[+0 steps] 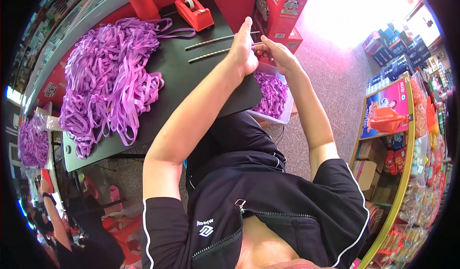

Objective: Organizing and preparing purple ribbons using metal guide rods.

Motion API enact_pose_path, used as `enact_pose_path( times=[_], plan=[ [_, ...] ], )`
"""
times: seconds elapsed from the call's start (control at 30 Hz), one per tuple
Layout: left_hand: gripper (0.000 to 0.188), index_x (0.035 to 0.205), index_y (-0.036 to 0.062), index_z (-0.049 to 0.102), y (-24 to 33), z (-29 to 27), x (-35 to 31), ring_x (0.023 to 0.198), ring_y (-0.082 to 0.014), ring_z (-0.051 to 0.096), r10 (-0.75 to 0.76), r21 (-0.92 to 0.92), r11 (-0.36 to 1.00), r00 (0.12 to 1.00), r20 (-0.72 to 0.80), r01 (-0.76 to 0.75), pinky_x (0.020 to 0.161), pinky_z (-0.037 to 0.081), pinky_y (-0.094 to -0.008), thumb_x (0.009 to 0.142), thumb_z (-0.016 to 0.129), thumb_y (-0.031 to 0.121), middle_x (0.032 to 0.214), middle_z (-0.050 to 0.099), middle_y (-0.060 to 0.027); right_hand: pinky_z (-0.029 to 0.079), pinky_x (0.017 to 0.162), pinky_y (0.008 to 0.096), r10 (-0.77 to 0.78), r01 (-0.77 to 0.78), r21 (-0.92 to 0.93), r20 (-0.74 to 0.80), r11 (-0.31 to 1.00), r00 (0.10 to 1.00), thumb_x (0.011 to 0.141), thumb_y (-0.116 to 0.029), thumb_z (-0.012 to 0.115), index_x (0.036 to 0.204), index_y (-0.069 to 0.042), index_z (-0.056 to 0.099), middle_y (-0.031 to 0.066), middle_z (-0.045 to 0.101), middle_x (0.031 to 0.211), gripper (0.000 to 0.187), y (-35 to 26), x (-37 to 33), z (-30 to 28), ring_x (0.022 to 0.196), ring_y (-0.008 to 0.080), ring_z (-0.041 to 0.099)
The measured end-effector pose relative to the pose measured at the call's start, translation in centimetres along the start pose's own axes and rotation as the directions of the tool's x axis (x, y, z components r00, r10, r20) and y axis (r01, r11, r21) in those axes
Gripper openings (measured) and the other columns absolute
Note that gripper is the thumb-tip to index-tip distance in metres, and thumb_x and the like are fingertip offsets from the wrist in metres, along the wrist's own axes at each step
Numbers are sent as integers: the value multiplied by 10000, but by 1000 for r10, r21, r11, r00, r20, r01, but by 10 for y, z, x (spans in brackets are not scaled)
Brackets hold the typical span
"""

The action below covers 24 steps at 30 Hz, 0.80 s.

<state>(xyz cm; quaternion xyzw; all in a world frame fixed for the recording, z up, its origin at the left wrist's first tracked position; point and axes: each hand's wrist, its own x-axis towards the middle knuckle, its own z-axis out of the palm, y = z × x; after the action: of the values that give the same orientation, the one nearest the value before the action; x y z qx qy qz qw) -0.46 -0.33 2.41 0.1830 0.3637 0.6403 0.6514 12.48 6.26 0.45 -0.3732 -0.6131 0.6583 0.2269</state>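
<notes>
Hands: left hand (pixel 245 53) straight-fingered, right hand (pixel 279 57) curled; their grip I can't tell.
Metal: two silver spiral-twisted rods (pixel 208 56) beside the left hand, over the black worktop (pixel 187 82); likely stiff, best taken endwise.
Fabric: flat purple ribbons (pixel 115 72) heaped farther left; probably soft, light.

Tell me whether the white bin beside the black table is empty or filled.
Not empty: the white bin holds purple ribbons heaped across its visible inside. Cannot tell how deep they go.
</notes>
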Motion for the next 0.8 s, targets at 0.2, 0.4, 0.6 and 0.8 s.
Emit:
enact_pose_path(
  times=[0.2,0.4,0.6,0.8],
  plan=[
    [927,1494,237,-86,-10,11,-14,1144,-376,471,62,-369,929,997,53,-38,905,399,-510,872,456,660,1464,207,-240,331,594,202,10,-1,205,-40,979,999,944,-444,498,1038,-90,709,-75,568,763,423,9,-11,-2,677,41,452],
    [966,1479,264,-175,-3,5,-34,1307,-389,308,57,-399,915,957,285,64,1041,274,-535,859,441,675,1555,-34,-150,386,637,205,-13,69,471,-120,880,993,958,-340,513,1054,-63,664,0,657,891,330,4,-49,23,688,68,496],
    [957,1494,168,-128,1,14,-43,1445,-213,-1,220,-376,916,959,179,-140,1124,-102,-409,874,396,674,1573,-92,-92,377,637,195,-333,398,161,-323,903,886,933,-254,551,1053,-58,700,28,676,919,273,-50,-31,23,668,51,478],
    [908,1511,135,48,-8,11,-20,1408,-143,41,237,-407,896,966,105,-175,1113,-70,-339,870,411,667,1551,102,-23,372,729,244,-552,537,-353,66,766,831,904,-277,583,1013,-34,715,37,657,873,296,-112,78,70,872,79,546]
  ],
)
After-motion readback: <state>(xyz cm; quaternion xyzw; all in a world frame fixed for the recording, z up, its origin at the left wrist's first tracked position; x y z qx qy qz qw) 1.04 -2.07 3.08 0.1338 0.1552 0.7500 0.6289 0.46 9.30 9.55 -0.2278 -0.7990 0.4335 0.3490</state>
